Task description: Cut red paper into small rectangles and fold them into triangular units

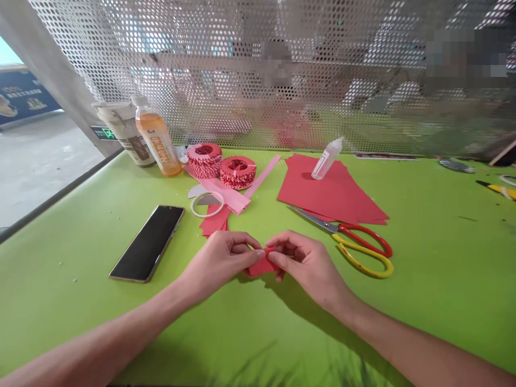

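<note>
A small piece of red paper [261, 266] is pinched between my two hands, just above the green tabletop. My left hand [223, 255] grips its left side between thumb and fingers. On its right side, my right hand [302, 263] closes with the thumb on top; the fingers behind are partly hidden. Strips of red paper [215, 221] lie just beyond my left hand, under a white ring [193, 207]. Scissors [355, 244] with one red and one yellow handle rest to the right of my right hand, blades pointing away to the left.
A black phone [148, 244] lies at left. Behind stand a drink bottle [159, 140], a cup [124, 131] and two folded-paper rings [205, 161] beside pink paper strips [229, 196]. A glue bottle [326, 159] tops red sheets [322, 196]. A perforated metal screen [242, 70] borders the green table [435, 301].
</note>
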Demonstrator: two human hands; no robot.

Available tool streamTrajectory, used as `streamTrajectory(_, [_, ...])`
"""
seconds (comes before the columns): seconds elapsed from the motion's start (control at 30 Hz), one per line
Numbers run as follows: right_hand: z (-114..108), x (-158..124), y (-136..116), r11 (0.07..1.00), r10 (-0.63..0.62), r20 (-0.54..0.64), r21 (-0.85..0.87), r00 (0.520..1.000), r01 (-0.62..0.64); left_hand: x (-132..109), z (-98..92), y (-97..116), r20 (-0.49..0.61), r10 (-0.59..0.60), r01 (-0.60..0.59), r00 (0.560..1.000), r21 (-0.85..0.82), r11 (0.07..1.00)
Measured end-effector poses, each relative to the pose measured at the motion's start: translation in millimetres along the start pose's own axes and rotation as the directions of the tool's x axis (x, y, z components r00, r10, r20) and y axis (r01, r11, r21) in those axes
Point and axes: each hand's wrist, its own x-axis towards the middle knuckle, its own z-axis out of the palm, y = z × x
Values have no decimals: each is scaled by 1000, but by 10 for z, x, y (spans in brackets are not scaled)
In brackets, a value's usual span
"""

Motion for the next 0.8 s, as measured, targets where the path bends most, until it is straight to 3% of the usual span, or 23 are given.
streamTrajectory(0.8, [-19,-11,-32,997,-3,6,-79,1000,3,19,-2,-6,-19,-24,25,1000,44,999])
